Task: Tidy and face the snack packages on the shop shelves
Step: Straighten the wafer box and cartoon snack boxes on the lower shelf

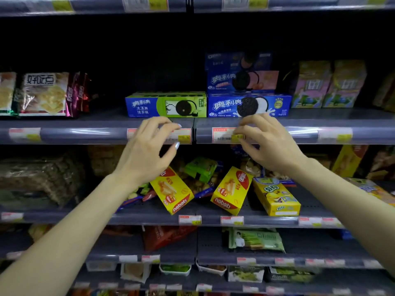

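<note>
Reaching with left hand [147,150] and right hand [269,142] toward mid-frame cookie boxes — green [166,104], blue [249,105] — at shelf edge [96,133]; fingers loosely spread, grasping nothing, seemingly ready to square both fronts. Tumbled yellow wafer boxes [232,190] below centre.

Dim grey shop shelving [96,133]

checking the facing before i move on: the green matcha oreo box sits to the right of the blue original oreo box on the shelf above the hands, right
Not quite. In the head view the green matcha Oreo box sits to the left of the blue original Oreo box, not the right. They do stand side by side on the shelf just above the hands.
</note>
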